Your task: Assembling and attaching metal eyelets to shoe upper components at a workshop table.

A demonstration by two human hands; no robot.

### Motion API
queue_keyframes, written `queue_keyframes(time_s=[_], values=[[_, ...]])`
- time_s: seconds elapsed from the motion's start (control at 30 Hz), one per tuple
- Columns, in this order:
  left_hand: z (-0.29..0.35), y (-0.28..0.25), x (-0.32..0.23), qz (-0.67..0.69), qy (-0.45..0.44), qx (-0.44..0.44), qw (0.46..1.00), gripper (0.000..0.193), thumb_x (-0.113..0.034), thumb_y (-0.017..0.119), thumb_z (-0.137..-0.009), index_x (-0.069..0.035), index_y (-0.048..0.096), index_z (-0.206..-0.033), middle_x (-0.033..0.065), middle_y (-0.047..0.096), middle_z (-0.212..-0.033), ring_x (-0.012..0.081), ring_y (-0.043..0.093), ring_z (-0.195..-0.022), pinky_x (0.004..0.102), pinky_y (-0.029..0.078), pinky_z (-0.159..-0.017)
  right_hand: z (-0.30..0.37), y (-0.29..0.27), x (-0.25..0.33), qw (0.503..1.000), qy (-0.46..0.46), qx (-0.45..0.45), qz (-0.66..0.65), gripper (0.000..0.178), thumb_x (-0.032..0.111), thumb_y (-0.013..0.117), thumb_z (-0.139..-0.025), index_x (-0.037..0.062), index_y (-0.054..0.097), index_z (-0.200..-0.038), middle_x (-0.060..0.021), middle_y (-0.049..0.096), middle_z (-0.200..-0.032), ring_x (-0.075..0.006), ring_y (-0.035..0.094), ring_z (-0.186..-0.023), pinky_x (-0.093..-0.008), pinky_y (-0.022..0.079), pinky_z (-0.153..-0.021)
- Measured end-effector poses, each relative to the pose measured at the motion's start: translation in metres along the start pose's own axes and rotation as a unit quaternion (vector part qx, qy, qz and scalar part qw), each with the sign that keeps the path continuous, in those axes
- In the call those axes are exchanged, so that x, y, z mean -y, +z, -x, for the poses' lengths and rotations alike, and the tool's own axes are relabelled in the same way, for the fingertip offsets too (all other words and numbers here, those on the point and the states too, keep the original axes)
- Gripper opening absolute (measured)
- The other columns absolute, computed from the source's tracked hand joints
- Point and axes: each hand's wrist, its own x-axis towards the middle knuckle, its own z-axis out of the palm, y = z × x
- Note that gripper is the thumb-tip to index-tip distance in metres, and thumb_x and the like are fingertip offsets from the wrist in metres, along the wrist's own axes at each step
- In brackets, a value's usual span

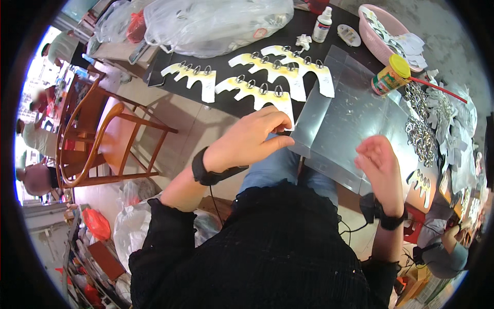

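Observation:
My left hand (252, 138) is at the table's near edge, thumb stretched out and apart from the bent fingers. Its fingertips reach the lower corner of a white and yellow scalloped card (265, 99) with metal rings along its top; I cannot tell whether they touch it. Similar ringed cards (293, 78) lie beyond it, some overlapping, and another ringed card (207, 85) lies to the left. Over the clear plastic tray (342, 110) hovers my right hand (380, 160), fingers curled in toward the thumb. Whatever may be between those fingertips is too small to make out.
Metal rings (419, 131) lie heaped right of the tray, near a yellow-lidded tub (391, 76). At the back are a white bottle (322, 24), a pink basket (371, 44) of white pieces and a large plastic bag (216, 26). A wooden chair (110, 131) stands left.

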Motion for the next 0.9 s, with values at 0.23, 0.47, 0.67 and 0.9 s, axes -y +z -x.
queue_keyframes(time_s=[0.23, 0.47, 0.67, 0.9], values=[[-0.026, 0.058, 0.004, 0.061, 0.094, -0.029, 0.993, 0.03, -0.014, 0.063, -0.076, 0.0, 0.052, -0.099, 0.0128, 0.049, -0.103, 0.0252, 0.052, -0.088, 0.0306, 0.044, -0.075, -0.107, 0.013, -0.015, 0.991, -0.007, 0.024, 0.13, 0.041, 0.02, 0.062, -0.078, 0.0013, 0.045, -0.11, -0.0118, 0.054, -0.098, -0.0168, 0.055, -0.086, -0.0275, 0.045, -0.068], [-0.039, 0.092, 0.015, 0.04, 0.127, -0.015, 0.991, 0.034, -0.015, 0.064, -0.074, 0.002, 0.052, -0.101, 0.0158, 0.047, -0.108, 0.0315, 0.051, -0.096, 0.0328, 0.044, -0.08, -0.186, 0.034, -0.046, 0.932, -0.019, -0.097, 0.348, 0.042, 0.019, 0.06, -0.071, -0.003, 0.047, -0.104, -0.0308, 0.051, -0.103, -0.0421, 0.054, -0.091, -0.043, 0.045, -0.081], [-0.057, 0.076, 0.028, 0.168, -0.053, -0.042, 0.984, 0.027, -0.013, 0.055, -0.082, 0.001, 0.05, -0.105, 0.008, 0.053, -0.103, 0.0189, 0.052, -0.093, 0.0301, 0.043, -0.083, -0.22, 0.05, -0.051, 0.931, 0.08, -0.098, 0.343, 0.04, 0.018, 0.054, -0.075, -0.005, 0.043, -0.106, -0.0337, 0.047, -0.105, -0.0398, 0.056, -0.095, -0.0413, 0.047, -0.082], [-0.108, 0.079, 0.052, 0.692, -0.14, -0.094, 0.702, 0.026, -0.034, 0.051, -0.087, -0.012, 0.055, -0.101, 0.0014, 0.059, -0.095, 0.0138, 0.054, -0.092, 0.0312, 0.043, -0.08, -0.231, 0.026, -0.05, 0.962, -0.186, 0.003, 0.199, 0.015, 0.02, 0.058, -0.063, 0.0061, 0.062, -0.065, -0.012, 0.062, -0.072, -0.0285, 0.06, -0.069, -0.0344, 0.047, -0.065]])
